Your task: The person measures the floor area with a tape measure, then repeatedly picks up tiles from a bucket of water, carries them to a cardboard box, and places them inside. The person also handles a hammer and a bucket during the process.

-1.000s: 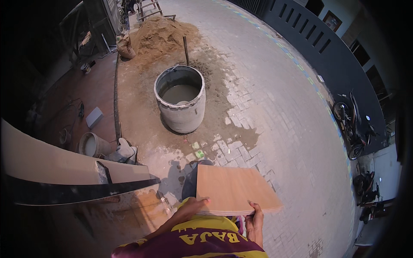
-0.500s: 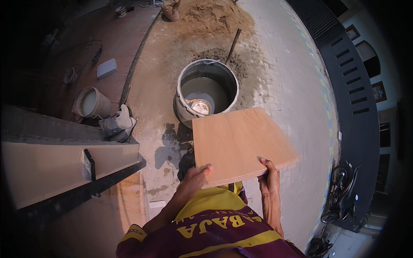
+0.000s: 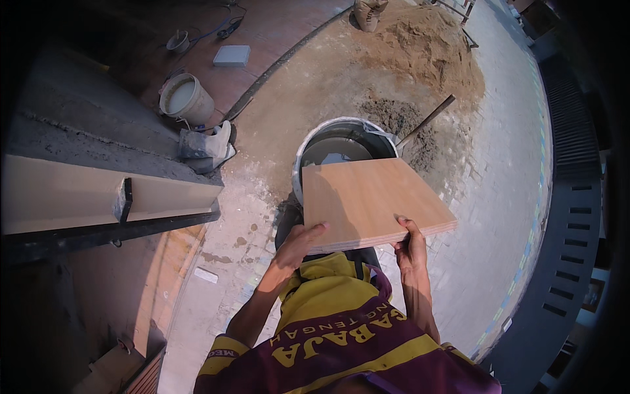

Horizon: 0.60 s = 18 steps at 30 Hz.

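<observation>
In front of me I carry a flat, wood-grain board (image 3: 374, 197), held tilted over the near side of a large drum. Its near edge shows thin layers; whether it is one piece or several stacked pieces I cannot tell. My left hand (image 3: 298, 244) grips the near left corner, thumb on top. My right hand (image 3: 411, 243) clasps the near edge toward the right, thumb on top and fingers underneath. The grey drum (image 3: 303, 148) has murky water (image 3: 338, 150) inside, and the board hides its near part.
A pole (image 3: 426, 121) leans by the drum beside wet mortar (image 3: 394, 118). Beyond lie a sand heap (image 3: 426, 46) and a sack (image 3: 369, 14). To the left are a bucket of pale liquid (image 3: 197, 105), a white block (image 3: 231, 56), a crumpled bag (image 3: 205, 146) and a low wall (image 3: 72, 197).
My view has turned, so the drum and sand heap sit farther right. The board now covers more of the drum's opening, hiding the round metallic thing seen inside earlier. Both hands keep their hold.
</observation>
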Each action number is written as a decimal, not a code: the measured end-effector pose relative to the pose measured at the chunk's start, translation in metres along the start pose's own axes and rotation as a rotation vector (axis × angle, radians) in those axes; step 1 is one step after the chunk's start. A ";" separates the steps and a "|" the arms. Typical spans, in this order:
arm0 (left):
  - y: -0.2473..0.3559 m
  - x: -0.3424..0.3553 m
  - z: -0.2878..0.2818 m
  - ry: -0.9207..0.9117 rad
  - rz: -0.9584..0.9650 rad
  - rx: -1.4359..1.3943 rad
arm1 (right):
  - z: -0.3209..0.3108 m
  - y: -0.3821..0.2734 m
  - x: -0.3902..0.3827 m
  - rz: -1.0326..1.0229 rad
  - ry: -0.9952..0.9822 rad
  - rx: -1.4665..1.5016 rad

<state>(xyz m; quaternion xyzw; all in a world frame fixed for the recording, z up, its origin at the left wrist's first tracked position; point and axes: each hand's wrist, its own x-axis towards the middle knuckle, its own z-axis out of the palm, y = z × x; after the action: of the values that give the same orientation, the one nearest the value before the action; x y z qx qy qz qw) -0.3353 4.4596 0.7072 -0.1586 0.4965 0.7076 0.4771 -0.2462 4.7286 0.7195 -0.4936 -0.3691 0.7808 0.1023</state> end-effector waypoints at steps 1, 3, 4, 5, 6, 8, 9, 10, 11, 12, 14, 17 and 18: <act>-0.006 0.010 0.004 0.037 0.003 -0.039 | 0.002 -0.007 0.015 0.015 -0.023 -0.027; -0.010 0.023 0.014 0.103 -0.028 -0.037 | 0.004 -0.021 0.032 0.055 -0.031 -0.059; -0.009 0.027 0.020 0.131 -0.064 0.004 | 0.004 -0.029 0.040 0.056 -0.039 -0.090; -0.014 0.033 0.021 0.143 -0.089 -0.007 | 0.004 -0.035 0.049 0.055 -0.046 -0.120; -0.018 0.038 0.021 0.159 -0.111 -0.019 | 0.001 -0.039 0.052 0.086 -0.048 -0.154; -0.043 0.054 0.014 0.169 -0.120 -0.151 | -0.001 -0.048 0.062 0.141 -0.060 -0.224; -0.038 0.049 0.023 0.202 -0.132 -0.133 | 0.003 -0.052 0.057 0.122 -0.033 -0.204; -0.020 0.042 0.038 0.237 -0.132 -0.110 | 0.017 -0.058 0.051 0.097 -0.015 -0.181; -0.006 0.030 0.045 0.294 -0.131 -0.083 | 0.029 -0.058 0.048 0.091 -0.009 -0.153; -0.002 0.027 0.048 0.285 -0.122 -0.120 | 0.027 -0.059 0.050 0.100 -0.034 -0.166; 0.005 0.024 0.049 0.269 -0.101 -0.192 | 0.022 -0.056 0.056 0.118 -0.084 -0.190; -0.002 0.048 0.032 0.200 -0.107 -0.247 | 0.033 -0.050 0.074 0.100 -0.046 -0.166; -0.005 0.058 0.023 0.207 -0.111 -0.237 | 0.041 -0.048 0.080 0.105 -0.050 -0.163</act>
<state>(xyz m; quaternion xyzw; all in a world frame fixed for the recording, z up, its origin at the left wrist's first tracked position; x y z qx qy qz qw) -0.3538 4.5093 0.6747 -0.3129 0.4465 0.7136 0.4399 -0.3300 4.7844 0.7062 -0.4993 -0.4075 0.7645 0.0115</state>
